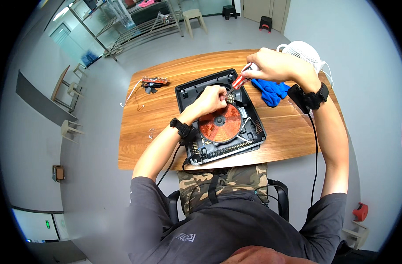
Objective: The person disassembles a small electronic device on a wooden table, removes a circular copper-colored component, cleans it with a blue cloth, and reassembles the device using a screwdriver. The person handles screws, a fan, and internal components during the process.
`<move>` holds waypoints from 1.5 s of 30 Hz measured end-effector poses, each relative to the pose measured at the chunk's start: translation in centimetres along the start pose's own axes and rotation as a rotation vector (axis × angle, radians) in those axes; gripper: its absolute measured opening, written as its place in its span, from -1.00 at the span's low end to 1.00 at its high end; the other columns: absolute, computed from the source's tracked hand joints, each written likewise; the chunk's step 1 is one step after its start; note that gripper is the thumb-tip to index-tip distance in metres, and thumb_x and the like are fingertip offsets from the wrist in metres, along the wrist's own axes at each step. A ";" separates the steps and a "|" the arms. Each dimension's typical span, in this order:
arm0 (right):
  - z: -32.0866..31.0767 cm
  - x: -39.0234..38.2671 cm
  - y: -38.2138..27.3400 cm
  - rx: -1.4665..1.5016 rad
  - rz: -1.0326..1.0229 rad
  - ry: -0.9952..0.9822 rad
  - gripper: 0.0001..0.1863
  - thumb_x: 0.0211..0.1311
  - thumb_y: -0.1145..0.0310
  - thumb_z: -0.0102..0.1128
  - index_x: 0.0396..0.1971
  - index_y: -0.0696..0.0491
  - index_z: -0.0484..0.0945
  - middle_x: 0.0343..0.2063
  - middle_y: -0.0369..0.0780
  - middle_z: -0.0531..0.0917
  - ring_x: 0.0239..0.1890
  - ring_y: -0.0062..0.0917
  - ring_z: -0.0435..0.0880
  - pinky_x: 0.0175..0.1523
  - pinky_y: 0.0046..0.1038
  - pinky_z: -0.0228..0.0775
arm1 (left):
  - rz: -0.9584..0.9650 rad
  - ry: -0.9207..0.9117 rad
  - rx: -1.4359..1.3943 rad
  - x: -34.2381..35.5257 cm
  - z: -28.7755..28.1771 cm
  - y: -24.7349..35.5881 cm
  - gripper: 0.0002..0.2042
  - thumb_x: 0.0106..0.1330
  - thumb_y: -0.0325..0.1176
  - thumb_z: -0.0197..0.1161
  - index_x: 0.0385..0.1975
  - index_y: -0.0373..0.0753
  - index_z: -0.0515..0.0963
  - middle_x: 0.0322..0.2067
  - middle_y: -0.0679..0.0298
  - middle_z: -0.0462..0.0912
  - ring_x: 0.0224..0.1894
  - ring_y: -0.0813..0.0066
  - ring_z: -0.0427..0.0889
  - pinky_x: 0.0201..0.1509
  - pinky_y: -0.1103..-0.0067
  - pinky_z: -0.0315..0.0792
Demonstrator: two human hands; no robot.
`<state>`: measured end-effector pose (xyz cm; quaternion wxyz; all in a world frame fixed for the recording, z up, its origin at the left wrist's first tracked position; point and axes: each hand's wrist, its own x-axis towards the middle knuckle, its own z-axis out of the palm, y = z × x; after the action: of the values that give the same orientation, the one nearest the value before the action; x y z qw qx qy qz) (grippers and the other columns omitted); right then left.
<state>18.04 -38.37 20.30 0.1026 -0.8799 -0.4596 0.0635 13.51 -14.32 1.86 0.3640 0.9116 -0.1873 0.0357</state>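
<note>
An opened induction cooker, its black housing lying on the table, shows a round copper coil in the middle. My right hand is closed round the red and white handle of a screwdriver, which slants down and left into the far part of the housing. By the screwdriver's lower end, just beyond the coil, my left hand is closed in a pinch. What its fingertips hold, if anything, is hidden. A power cord runs from the housing's near left corner.
The wooden table carries a small circuit board with a fan and loose wires at the far left. Blue cloth lies right of the housing, with a white electric fan behind it. Small clear bits lie at the left.
</note>
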 end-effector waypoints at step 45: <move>-0.3 0.2 1.4 -0.010 -0.106 0.015 -0.63 0.28 0.08 0.27 -0.28 0.14 0.68 -0.49 -0.05 0.71 -0.41 -0.16 0.72 -0.26 -0.25 0.56 | 0.067 -0.275 0.161 -0.7 0.2 -2.1 -0.58 0.19 -0.26 0.45 0.05 -0.23 0.65 -0.01 0.08 0.63 0.10 0.08 0.51 0.32 0.32 0.37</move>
<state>19.38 -39.02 20.26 0.1049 -0.8551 -0.5053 0.0490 13.63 -12.85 0.27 0.2592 0.9274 -0.2624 -0.0625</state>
